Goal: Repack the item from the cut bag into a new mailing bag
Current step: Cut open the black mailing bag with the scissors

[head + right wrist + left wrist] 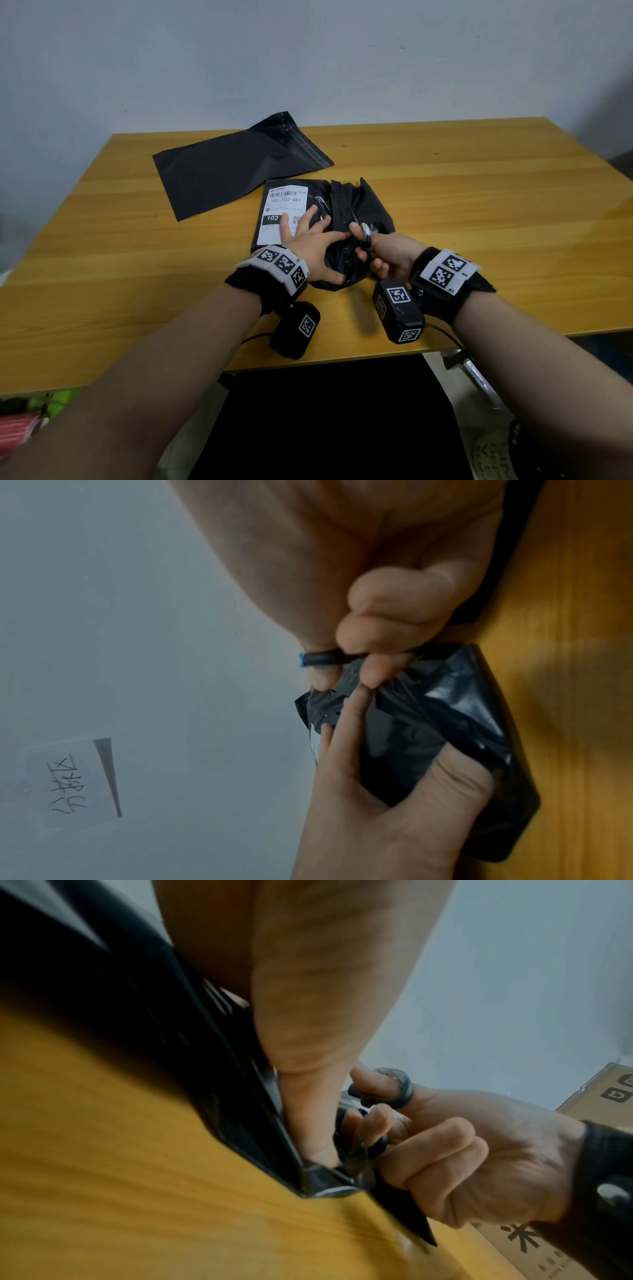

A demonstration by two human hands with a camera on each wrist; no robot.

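A black mailing bag point(356, 205) with a white shipping label point(286, 205) lies in the middle of the table, bulging with an item hidden inside. My left hand point(308, 233) lies flat on it with fingers spread over the label and the thumb point(308, 1096) pressing the plastic near the front corner. Just to its right, my right hand point(368, 248) grips black-handled scissors point(365, 236), thumb through one loop point(404, 1085), with the blades at the crumpled plastic point(445, 723). A flat, empty black mailing bag point(233, 171) rests at the back left.
The wooden table point(479, 205) is backed by a pale wall, and its front edge runs just below my wrists. A cardboard box point(599, 1091) stands off to the right. A handwritten paper note point(72, 785) is stuck on the wall.
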